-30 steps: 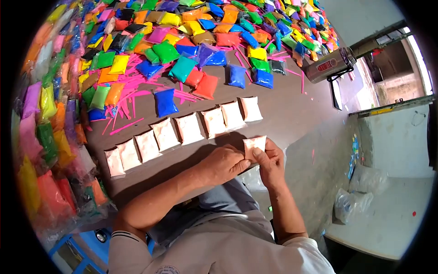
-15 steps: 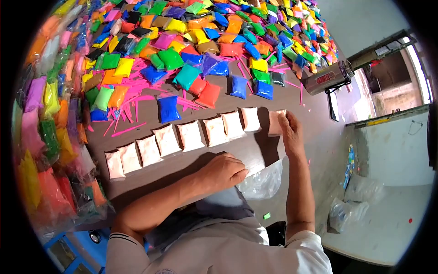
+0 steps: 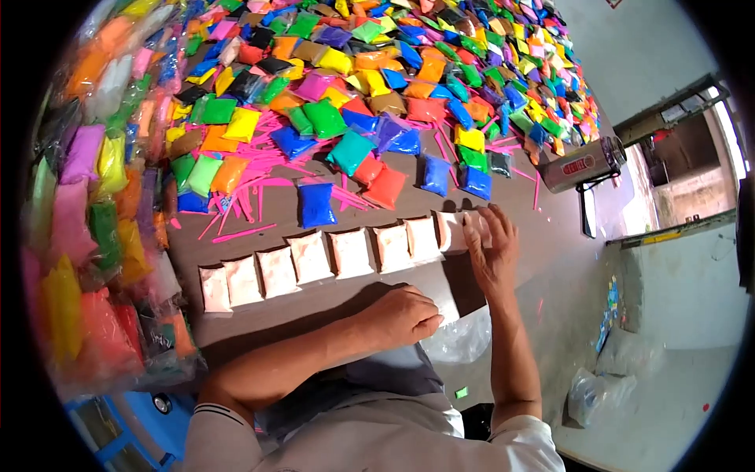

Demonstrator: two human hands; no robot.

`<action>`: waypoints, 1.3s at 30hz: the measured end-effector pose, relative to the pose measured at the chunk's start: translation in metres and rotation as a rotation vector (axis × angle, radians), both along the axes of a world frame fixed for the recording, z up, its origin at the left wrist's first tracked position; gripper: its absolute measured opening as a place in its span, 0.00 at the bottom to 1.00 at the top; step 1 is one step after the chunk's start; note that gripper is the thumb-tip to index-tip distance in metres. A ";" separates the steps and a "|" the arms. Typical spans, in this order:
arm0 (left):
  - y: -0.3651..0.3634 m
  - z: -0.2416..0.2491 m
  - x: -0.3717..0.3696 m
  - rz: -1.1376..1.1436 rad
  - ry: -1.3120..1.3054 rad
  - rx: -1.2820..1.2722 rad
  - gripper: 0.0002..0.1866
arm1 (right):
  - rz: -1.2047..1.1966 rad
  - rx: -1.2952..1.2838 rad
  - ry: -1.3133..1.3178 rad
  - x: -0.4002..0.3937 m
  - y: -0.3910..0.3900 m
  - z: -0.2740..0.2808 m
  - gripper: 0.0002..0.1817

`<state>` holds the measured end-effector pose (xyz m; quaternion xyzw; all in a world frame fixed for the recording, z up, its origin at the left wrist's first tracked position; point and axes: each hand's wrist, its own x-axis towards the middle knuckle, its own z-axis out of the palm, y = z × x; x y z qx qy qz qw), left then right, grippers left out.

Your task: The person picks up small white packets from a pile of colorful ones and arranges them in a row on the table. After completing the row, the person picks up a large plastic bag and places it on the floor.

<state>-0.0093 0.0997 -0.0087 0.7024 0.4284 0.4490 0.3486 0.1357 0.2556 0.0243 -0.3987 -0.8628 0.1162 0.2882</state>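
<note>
While pale packets (image 3: 309, 257) line the table (image 3: 515, 189), the left hand (image 3: 403, 316) lies at its near edge, fingers curled nearly closed (contents hidden, so I cannot tell). Wrist angled far, the right hand (image 3: 499, 253) pinches the end packet (image 3: 451, 233) at the row's right, apparently placing it; squaring it seems to need light pressure.

Pale pink packets (image 3: 353, 252), plump, pillow-shaped, in a slanting row on the table (image 3: 546, 236)
</note>
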 end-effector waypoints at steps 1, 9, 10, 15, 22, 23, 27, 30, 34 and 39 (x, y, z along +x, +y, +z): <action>0.000 0.000 0.000 0.002 0.007 0.001 0.15 | 0.027 0.003 -0.031 -0.003 -0.004 0.001 0.18; 0.000 0.001 0.002 0.036 -0.038 0.040 0.15 | 0.140 0.044 -0.098 -0.009 -0.008 -0.022 0.19; -0.001 0.000 0.001 0.027 -0.035 0.040 0.15 | 0.137 0.034 -0.093 -0.010 -0.010 -0.022 0.19; -0.001 0.000 -0.001 0.009 0.005 0.019 0.14 | 0.155 0.020 -0.105 -0.010 -0.011 -0.027 0.20; -0.001 -0.007 0.003 0.027 0.026 0.052 0.14 | 0.232 0.055 -0.167 -0.017 -0.016 -0.010 0.21; -0.002 -0.008 0.004 0.031 0.026 0.059 0.14 | 0.261 0.073 -0.186 -0.024 -0.019 -0.004 0.21; -0.002 -0.011 0.005 0.065 -0.015 0.074 0.13 | 0.458 0.043 -0.271 -0.055 -0.038 0.026 0.25; -0.004 -0.012 0.007 0.086 -0.070 0.053 0.13 | 0.578 -0.015 -0.327 -0.066 -0.039 0.011 0.27; -0.004 -0.012 0.007 0.090 -0.036 0.066 0.13 | 0.564 -0.012 -0.318 -0.066 -0.040 -0.003 0.26; -0.008 -0.005 0.005 0.107 -0.030 0.055 0.13 | 0.537 -0.013 -0.357 -0.069 -0.042 -0.005 0.26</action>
